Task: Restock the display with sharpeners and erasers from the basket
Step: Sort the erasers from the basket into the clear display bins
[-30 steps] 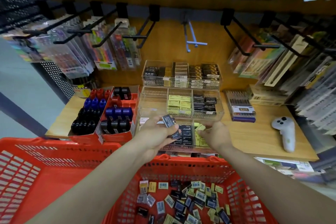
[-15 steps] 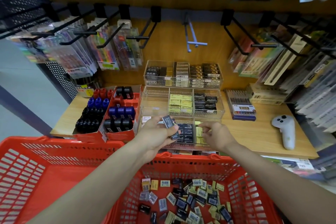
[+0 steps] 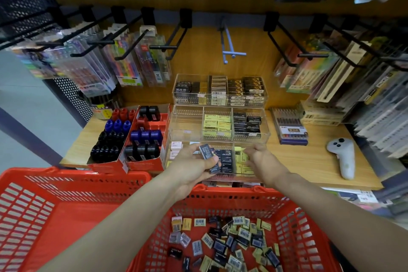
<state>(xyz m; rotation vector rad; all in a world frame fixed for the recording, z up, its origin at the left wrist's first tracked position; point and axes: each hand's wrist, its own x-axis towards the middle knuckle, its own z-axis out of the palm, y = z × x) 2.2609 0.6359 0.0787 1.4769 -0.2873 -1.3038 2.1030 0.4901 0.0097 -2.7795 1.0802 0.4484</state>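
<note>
left hand [image 3: 194, 164] grips dark flat erasers [image 3: 209, 158] | clear tiered display [image 3: 220, 117]

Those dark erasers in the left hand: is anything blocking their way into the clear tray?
Nothing visible does. The left hand holds the dark erasers right over the front row of the clear tray, whose top is open. The right hand hovers beside them over the yellow erasers.

red plastic lattice basket [image 3: 293, 223], clear glossy acrylic trays [image 3: 187, 127], matt wooden shelf [image 3: 309, 161]
</note>
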